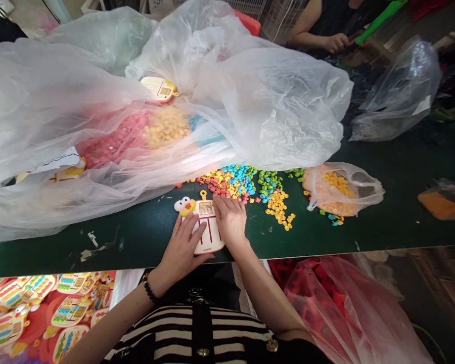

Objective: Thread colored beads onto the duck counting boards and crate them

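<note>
A cream-coloured toy board [209,237] with a duck head, red slots and a small picture panel lies flat on the table in front of me. My left hand [182,242] rests over its left side, fingers stretched and apart, thumb by the lower edge. At the upper right of the board, my right hand [231,220] has its fingers bent down against the face; what they hold, if anything, is hidden. Just beyond my hands is a loose heap of small coloured pieces [244,179], with a yellow cluster [277,205] to the right.
Large clear plastic bags [288,101] cover the far side of the green table [307,237]. A small bag of yellow pieces [341,189] sits at right. Below the table, many filled toy boards [70,308] lie left, a red bag [349,308] right. Another person's hand [335,43] shows behind.
</note>
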Action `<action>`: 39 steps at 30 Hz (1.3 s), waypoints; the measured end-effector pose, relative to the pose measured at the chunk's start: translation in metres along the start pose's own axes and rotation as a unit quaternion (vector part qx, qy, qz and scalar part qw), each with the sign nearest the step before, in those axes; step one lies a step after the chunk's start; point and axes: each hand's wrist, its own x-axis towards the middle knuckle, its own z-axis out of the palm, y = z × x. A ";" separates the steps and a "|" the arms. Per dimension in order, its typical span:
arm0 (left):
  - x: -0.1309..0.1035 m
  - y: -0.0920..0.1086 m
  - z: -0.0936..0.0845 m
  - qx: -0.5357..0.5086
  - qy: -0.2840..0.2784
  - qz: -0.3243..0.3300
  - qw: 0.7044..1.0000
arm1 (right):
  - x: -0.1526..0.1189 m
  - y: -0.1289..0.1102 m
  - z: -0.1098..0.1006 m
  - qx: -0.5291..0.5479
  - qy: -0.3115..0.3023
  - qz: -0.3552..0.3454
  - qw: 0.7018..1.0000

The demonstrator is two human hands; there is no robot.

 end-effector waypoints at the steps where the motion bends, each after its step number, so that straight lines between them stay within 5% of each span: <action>1: 0.000 0.000 -0.001 -0.002 -0.004 0.004 1.000 | 0.000 0.000 -0.001 0.008 0.001 0.000 1.000; 8: 0.001 -0.004 -0.007 -0.036 -0.016 0.039 0.998 | -0.001 0.005 0.001 0.106 0.032 0.030 0.993; 17: 0.000 -0.001 -0.007 -0.048 -0.021 -0.018 0.998 | -0.009 -0.003 -0.009 0.182 0.053 0.072 0.979; 23: -0.003 -0.005 -0.010 -0.085 -0.041 -0.005 0.995 | -0.011 -0.009 -0.004 0.153 0.029 0.106 0.982; 29: -0.003 -0.008 -0.011 -0.089 -0.060 -0.001 0.994 | -0.006 -0.006 -0.006 0.244 0.004 0.142 0.959; 39: -0.002 0.006 -0.005 0.015 -0.016 -0.024 0.999 | 0.001 -0.009 -0.001 0.143 0.023 0.120 0.982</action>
